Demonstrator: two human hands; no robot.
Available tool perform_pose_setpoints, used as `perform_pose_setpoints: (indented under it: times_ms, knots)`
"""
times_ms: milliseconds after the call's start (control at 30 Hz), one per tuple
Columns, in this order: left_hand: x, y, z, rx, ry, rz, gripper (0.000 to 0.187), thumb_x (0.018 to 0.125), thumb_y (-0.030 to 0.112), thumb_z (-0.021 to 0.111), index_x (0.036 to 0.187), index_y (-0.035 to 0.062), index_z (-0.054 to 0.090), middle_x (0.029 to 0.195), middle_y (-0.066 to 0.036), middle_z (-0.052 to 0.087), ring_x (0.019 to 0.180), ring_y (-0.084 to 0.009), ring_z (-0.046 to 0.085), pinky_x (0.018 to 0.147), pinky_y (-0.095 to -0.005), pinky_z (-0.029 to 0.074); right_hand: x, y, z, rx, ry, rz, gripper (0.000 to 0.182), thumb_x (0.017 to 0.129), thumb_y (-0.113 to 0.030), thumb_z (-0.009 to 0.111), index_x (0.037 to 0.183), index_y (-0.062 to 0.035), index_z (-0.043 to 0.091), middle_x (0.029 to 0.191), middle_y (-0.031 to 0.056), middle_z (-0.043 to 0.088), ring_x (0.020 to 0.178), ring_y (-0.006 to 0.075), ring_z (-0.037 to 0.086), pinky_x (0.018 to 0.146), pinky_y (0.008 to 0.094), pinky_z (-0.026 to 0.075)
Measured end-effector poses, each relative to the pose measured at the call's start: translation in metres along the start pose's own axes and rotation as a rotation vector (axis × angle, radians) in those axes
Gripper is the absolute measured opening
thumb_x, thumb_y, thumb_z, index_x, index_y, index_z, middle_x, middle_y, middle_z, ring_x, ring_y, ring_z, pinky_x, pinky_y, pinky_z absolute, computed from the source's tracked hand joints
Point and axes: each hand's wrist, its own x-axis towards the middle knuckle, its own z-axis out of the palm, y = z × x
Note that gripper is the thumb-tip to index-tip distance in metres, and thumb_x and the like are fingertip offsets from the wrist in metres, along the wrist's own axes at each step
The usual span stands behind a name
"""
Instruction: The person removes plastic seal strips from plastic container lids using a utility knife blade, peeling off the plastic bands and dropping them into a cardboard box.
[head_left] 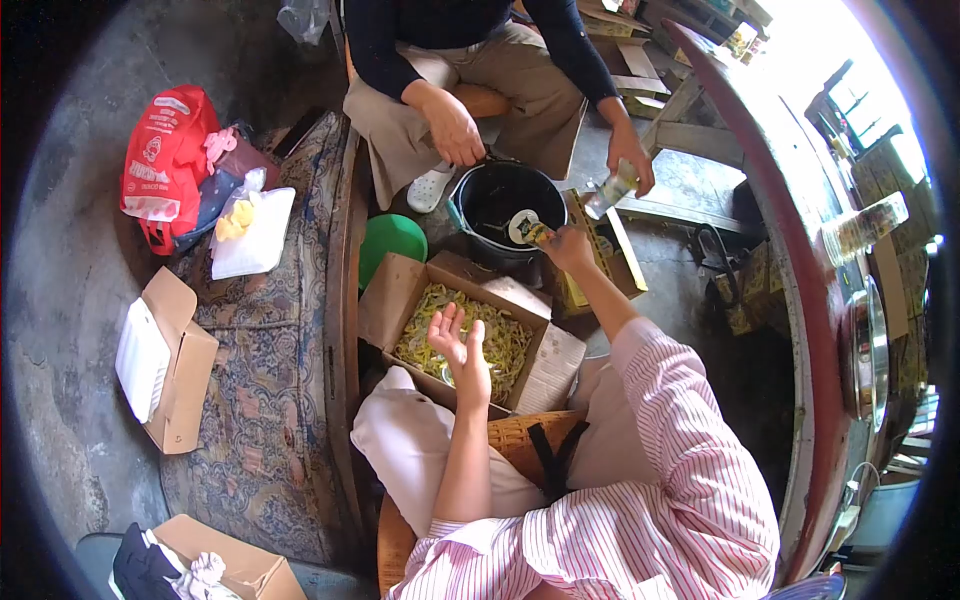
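Observation:
My right hand (570, 250) is closed around a small jar with a yellow label (540, 234). Its pale round end points toward a black bucket (512, 205), over the near rim. My left hand (465, 365) is raised palm up with fingers apart, holding nothing. Below it, an open cardboard box (555, 358) holds a heap of thin yellow-green strips (505, 345). A shiny round edge shows among the strips beside my left wrist, too hidden to name. Across the bucket, a co-worker's one hand holds a clear jar (612, 190); the other hand rests near the bucket's rim.
A green basin (392, 246) stands left of the bucket, and a yellow carton (605, 265) to its right. On the left are a patterned cushioned bench (265, 370), a red bag (170, 155) and a small cardboard box (185, 385). A red-edged table (775, 170) bears jars.

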Motion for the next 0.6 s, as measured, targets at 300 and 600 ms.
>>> perform_pose_setpoints:
  times_ms: [300,600]
  knots:
    - [0.004,-0.001,-0.007,-0.02,-0.043,0.007,0.029,0.087,0.021,0.046,0.113,0.0076,0.041,0.112,-0.006,0.046,0.1,-0.0122,0.044,0.08,-0.0272,0.038,0.026,0.0,0.026,-0.096,0.054,0.029,0.045,0.065,-0.042,0.069,0.087,-0.0032,0.063,0.086,0.019,0.062,0.084,0.0321,0.061,0.072,0.0413,0.05]
    - [-0.008,0.029,-0.011,-0.383,-0.269,-0.023,0.022,0.085,0.016,0.048,0.105,0.0071,0.043,0.09,-0.002,0.047,0.081,-0.0091,0.045,0.072,-0.0228,0.038,0.013,0.016,0.027,-0.05,0.082,0.037,0.041,0.061,-0.039,0.073,0.083,-0.0049,0.065,0.084,0.0162,0.063,0.079,0.0317,0.062,0.07,0.0414,0.05]
